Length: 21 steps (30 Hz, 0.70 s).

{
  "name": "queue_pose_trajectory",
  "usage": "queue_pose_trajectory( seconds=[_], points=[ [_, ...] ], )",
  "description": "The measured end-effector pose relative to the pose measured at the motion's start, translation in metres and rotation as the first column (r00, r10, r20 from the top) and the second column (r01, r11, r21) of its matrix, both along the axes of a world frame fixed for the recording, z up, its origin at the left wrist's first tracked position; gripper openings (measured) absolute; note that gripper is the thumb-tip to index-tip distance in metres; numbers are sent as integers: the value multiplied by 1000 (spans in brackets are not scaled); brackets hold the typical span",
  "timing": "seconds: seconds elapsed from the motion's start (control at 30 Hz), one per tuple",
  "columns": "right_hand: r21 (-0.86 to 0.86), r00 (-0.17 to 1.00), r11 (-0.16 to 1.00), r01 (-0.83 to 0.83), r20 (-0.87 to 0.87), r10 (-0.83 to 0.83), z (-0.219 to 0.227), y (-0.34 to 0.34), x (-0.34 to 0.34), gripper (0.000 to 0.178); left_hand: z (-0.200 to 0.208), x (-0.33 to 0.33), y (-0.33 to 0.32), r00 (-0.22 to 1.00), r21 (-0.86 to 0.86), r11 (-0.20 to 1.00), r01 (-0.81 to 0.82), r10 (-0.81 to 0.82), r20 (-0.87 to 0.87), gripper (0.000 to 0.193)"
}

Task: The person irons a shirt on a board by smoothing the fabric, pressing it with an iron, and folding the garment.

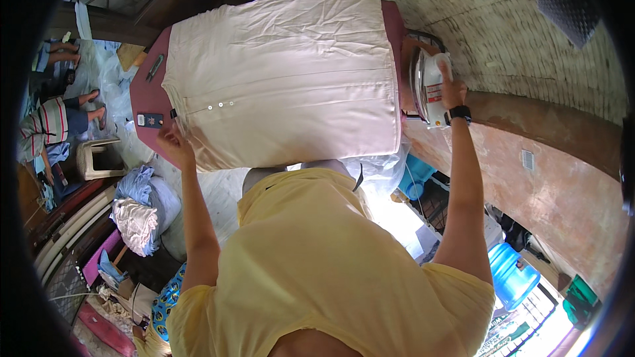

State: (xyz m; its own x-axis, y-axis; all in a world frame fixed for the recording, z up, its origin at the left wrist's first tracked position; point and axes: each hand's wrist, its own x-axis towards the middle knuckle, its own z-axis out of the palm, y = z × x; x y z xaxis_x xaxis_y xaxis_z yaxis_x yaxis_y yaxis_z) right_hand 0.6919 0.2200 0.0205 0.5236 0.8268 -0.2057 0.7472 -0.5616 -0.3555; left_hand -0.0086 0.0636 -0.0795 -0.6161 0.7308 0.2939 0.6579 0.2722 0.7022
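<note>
A cream shirt (284,86) with a buttoned placket lies spread over a maroon ironing board (147,89), its neck end toward the left. Creases run across its far part. My left hand (176,148) is at the near left corner by the neck opening, fingers closed in a pinch on the cloth's edge. Beyond the board's right end, my right hand (452,90) grips the handle of a white clothes iron (431,89), which stands tilted up off the shirt. A dark watch is on my right wrist.
On the board's left end lie a dark phone (150,120) and a small green-handled tool (155,67). Bundled clothes (139,215) and a beige stool (101,159) stand left. Another person (59,119) sits far left. A wall (522,139) borders the right, above a blue water jug (511,276).
</note>
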Motion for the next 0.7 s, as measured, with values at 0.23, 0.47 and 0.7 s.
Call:
queue_pose_trajectory(
  seconds=[0.23,0.47,0.7],
  points=[
    [27,999,999,46,-26,-45,-21,19,-25,94,-43,-48,-68,1000,-177,984,-4,1,-18,48],
    [368,956,919,-140,294,28,-27,2,-38,81,-62,-80,-100,894,-253,931,265,-138,427,37],
    [355,823,748,-562,338,457,-69,-144,-83,26,-34,-49,-102,852,-222,962,161,-22,524,30]
  ],
)
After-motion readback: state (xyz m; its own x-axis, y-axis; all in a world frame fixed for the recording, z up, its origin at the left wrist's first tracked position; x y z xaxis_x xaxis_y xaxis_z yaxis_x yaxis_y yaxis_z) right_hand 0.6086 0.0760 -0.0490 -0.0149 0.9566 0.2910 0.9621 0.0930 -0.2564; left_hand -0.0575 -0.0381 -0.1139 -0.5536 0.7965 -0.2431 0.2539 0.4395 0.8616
